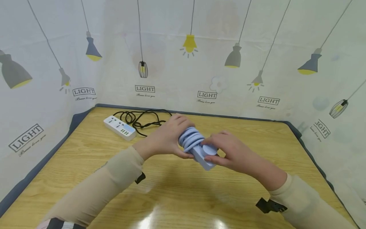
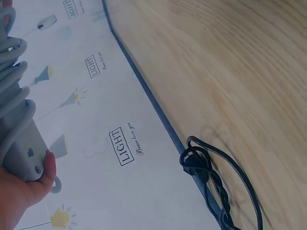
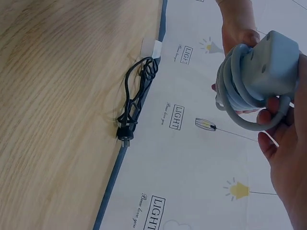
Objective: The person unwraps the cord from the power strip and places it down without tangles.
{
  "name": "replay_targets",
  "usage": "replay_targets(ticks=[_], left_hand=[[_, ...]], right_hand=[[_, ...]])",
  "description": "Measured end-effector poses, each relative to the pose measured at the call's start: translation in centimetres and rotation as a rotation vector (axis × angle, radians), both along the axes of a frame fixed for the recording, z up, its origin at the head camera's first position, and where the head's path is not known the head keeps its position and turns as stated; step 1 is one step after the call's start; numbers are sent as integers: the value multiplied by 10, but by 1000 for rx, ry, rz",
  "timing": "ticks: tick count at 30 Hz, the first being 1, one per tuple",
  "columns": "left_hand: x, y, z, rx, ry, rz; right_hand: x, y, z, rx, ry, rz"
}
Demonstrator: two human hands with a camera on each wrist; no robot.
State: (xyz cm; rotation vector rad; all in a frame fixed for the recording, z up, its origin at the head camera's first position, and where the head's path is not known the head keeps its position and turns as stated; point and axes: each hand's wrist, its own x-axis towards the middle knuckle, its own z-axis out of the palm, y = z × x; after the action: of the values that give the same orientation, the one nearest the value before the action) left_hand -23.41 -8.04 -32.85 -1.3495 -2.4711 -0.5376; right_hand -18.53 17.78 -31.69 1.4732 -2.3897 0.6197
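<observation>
Power strip (image 1: pixel 204 161), pale blue, was up off the table (image 1: pixel 154 187), held between both hands out in front of the person. Its own thick cord (image 1: pixel 191 139), same color, was wound round the body in several stacked loops.

Left hand (image 1: pixel 169 136) had a proper grip on it, fingers over the top of the loops and thumb along the near side. Right hand (image 1: pixel 229 149) was pinching a rounded piece (image 1: pixel 209 149) at the other end, thumb and fingertips closed on it. Might have been the plug, but the fingers covered too much of it to be sure.

Over on the person's left, toward the back, sat a 2nd power strip, a white unit (image 1: pixel 120 128), lying flat with its sockets facing up. Its thin black cable (image 2: pixel 219 189) was in a loose tangle near the back edge, and the right wrist view caught the black plug (image 3: pixel 124 133) with its prongs showing.

Backdrop (image 1: pixel 168 70) was pale fabric printed with hanging lamps and "LIGHT" in boxes. Both arms had beige sleeves (image 1: pixel 120 167).
</observation>
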Motion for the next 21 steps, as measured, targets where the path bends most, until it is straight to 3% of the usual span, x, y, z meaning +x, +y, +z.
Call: replay_targets(ticks=[8, 17, 21], left_hand=[[3, 3, 4, -30, -12, 33], [6, 7, 7, -31, -32, 32], [5, 6, 4, 1, -40, 50]], right_hand=[[1, 1, 1, -72, -135, -2], [-1, 2, -1, -179, -97, 55], [1, 1, 3, -166, -94, 38]])
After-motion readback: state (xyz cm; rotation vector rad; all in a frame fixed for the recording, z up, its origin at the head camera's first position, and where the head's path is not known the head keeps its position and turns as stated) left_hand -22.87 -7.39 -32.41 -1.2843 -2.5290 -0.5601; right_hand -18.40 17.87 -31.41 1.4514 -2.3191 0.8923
